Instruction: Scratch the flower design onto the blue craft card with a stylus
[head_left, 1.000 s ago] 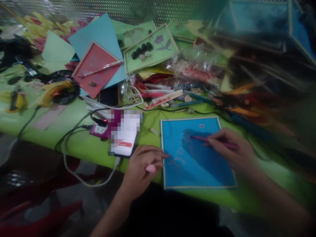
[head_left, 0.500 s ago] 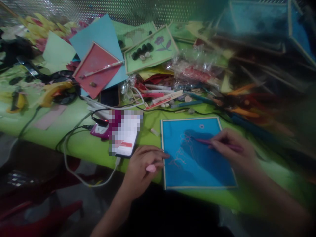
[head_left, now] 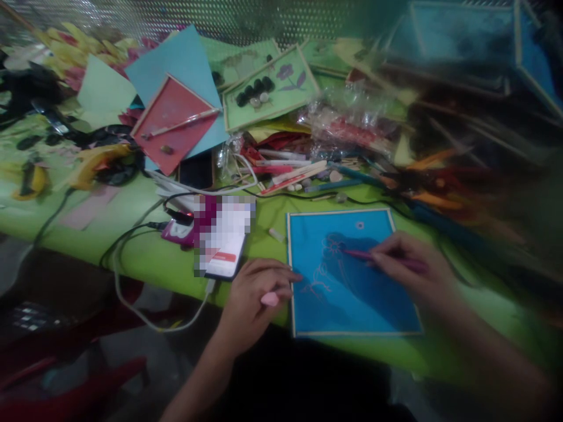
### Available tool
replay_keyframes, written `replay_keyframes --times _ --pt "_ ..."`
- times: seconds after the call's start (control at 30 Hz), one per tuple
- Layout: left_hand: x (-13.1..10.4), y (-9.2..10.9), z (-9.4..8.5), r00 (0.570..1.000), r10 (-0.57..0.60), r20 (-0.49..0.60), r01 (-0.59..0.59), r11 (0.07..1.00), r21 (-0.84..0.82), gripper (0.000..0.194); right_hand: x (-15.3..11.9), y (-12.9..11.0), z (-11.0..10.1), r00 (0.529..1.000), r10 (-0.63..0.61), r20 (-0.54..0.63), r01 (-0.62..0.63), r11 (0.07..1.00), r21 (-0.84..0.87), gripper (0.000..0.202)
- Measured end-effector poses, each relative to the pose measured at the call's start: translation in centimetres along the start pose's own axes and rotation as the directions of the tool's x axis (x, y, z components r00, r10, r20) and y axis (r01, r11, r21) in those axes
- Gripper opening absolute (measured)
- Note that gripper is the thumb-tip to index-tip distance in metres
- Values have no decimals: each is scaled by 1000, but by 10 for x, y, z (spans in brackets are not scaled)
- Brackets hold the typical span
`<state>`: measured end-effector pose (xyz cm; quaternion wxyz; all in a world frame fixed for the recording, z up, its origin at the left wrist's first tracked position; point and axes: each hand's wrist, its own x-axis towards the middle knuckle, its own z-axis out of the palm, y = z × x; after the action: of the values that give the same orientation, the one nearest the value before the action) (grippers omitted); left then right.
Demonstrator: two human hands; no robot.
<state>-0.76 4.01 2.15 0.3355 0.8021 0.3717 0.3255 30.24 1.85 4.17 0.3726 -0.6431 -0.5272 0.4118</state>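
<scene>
My right hand (head_left: 402, 258) grips a pink-purple pen (head_left: 358, 254), its tip at the right side of a flower drawn in thin light lines. The drawing is on a blue board (head_left: 369, 310) with a pale raised border, lying near the table's front edge. Lower left of the flower are more light outlines, and a small round mark (head_left: 359, 225) sits near the top. My left hand (head_left: 259, 299) rests at the board's left edge, one fingertip over the border. A small pink cap-like piece (head_left: 270, 299) sticks out between its curled fingers.
Left of the board lie a lit phone (head_left: 226, 252) on a white cable and a purple-white device (head_left: 178, 231). Behind are loose sticks and pens (head_left: 294, 173), a framed green panel (head_left: 270, 88), a red panel (head_left: 171, 126) and a yellow glue gun (head_left: 94, 164). Tools with orange handles (head_left: 428, 176) lie at right.
My right hand has shifted the pen tip slightly down and left beside the flower, whose outline now shows more petal lines. My left hand has stayed in place.
</scene>
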Motion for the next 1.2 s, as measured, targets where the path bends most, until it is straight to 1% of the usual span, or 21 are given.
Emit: replay_keyframes --times 0.13,0.33,0.5,0.67,0.87,1.03,1.2 --pt "0 1 0 1000 -1 0 1 1000 5 25 0 -1 1 1000 12 6 -12 1000 -17 16" --pt "-2 -2 1 1000 -8 3 8 1000 -3 30 0 1 0 999 -33 -29 32 999 -4 15" --pt "-1 -1 0 1000 8 -9 -8 1000 -6 35 1 0 2 999 -16 -43 16 1000 -3 12" --pt "0 0 0 1000 8 -13 -8 1000 -1 34 2 -3 2 999 -8 -53 8 1000 -11 12" --pt "0 -1 1 1000 2 -7 -2 1000 -13 31 2 -3 1 1000 -3 -21 3 1000 -2 15" --pt "0 1 0 1000 -1 -2 1 1000 -1 29 2 -4 2 998 -12 -56 12 1000 -13 14" --pt "0 0 1 1000 -1 -5 1 1000 3 33 2 -2 2 999 -8 -41 7 1000 -17 15"
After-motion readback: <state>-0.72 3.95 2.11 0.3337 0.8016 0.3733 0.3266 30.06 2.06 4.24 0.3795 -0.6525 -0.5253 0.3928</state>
